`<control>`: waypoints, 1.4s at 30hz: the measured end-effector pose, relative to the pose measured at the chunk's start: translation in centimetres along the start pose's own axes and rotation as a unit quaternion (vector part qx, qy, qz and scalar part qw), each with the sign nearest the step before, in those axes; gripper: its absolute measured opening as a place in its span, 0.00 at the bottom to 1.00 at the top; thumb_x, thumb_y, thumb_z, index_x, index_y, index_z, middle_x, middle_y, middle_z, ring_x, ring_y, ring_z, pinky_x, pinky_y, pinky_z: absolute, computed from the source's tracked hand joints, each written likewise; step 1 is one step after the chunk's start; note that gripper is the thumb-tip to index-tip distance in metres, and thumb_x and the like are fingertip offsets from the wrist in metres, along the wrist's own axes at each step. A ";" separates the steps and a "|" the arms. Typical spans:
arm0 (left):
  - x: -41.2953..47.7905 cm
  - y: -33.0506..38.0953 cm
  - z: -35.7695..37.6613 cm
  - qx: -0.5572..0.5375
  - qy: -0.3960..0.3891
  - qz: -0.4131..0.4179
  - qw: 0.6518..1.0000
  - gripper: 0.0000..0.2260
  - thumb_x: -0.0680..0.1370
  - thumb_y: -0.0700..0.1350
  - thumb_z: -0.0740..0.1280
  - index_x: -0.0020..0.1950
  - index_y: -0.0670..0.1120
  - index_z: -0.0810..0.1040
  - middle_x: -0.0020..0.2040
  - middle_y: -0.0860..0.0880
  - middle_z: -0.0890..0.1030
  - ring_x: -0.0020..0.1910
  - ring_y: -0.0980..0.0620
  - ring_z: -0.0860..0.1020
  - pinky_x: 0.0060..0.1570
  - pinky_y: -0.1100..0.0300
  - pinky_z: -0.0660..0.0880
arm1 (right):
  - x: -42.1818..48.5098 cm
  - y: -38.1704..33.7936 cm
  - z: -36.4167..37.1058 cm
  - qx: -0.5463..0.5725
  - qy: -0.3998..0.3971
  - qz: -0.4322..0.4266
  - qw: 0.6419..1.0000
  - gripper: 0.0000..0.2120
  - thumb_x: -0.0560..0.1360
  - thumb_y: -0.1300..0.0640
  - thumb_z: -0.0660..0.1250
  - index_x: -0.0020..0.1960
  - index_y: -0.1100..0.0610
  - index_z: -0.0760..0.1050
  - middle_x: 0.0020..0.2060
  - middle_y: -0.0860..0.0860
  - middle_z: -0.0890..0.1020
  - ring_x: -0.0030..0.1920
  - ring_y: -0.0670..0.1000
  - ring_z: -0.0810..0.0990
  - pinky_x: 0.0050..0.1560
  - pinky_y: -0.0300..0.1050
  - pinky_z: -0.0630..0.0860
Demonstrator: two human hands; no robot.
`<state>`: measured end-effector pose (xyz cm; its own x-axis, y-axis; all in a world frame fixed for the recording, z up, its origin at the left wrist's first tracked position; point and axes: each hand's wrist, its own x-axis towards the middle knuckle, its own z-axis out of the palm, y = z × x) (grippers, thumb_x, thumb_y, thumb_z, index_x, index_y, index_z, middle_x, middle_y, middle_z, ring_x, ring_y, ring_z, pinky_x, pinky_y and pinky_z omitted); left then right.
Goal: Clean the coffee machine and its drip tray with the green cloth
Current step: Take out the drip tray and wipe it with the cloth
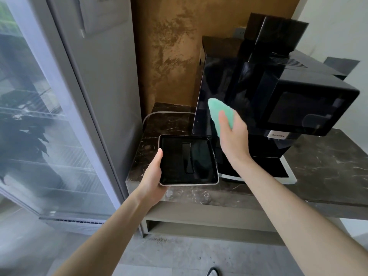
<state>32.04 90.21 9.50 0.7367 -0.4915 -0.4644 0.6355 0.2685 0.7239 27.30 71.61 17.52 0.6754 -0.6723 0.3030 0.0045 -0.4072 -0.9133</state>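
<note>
Left hand (153, 172) holds drip tray (188, 160) (machine (278, 92) label unreadable).

I see a mint-green cloth (220, 114) against the glossy black coffee machine (278, 92). Just left of the machine's base, the drip tray (187, 160) is black inside with a pale silver rim. The table (326, 166) under the machine is dark brown marble, veined in white. Behind the machine, the wall (171, 52) is mottled ochre-brown. Far left of the machine, the fridge (95, 80) has a grey frame. The floor (179, 257) below is grey.
</note>
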 end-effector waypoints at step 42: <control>1.9 1.5 1.3 -0.001 0.009 -0.019 1.000 0.17 0.85 0.57 0.60 0.66 0.49 0.80 0.55 0.45 0.87 0.52 0.45 0.87 0.50 0.49 0.81 | -3.0 0.9 -1.5 0.152 -0.184 0.159 0.958 0.12 0.85 0.51 0.60 0.57 0.52 0.82 0.51 0.50 0.88 0.56 0.53 0.85 0.60 0.52 0.81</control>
<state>34.08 88.62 10.36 0.7158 -0.4866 -0.5008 0.6636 0.2509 0.7047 24.14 72.33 16.25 0.8919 -0.4469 -0.0690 -0.0676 0.0192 -0.9975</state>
